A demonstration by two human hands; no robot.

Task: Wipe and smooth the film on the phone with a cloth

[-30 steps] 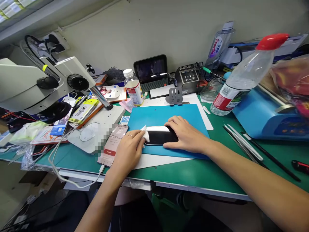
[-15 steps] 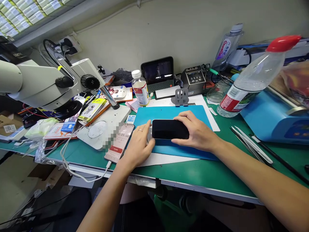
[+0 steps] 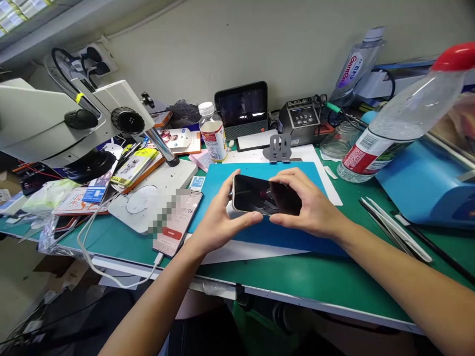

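Observation:
A phone with a dark, glossy screen is held sideways over the blue mat, its near edge showing pale. My left hand grips its left end, the thumb along the lower edge and the fingers partly hidden behind. Around the right end, my right hand has its thumb below and fingers above. A second phone, with a timer on its lit screen and a white cable plugged in, lies left of my left hand.
A microscope stands at the left, with papers beside its base. Behind the mat are a small bottle, a display and a grey stand. Tweezers and a large red-capped bottle are at the right.
My left hand has closed on the left end of the dark phone, which is now raised and tilted. The view has shifted slightly.

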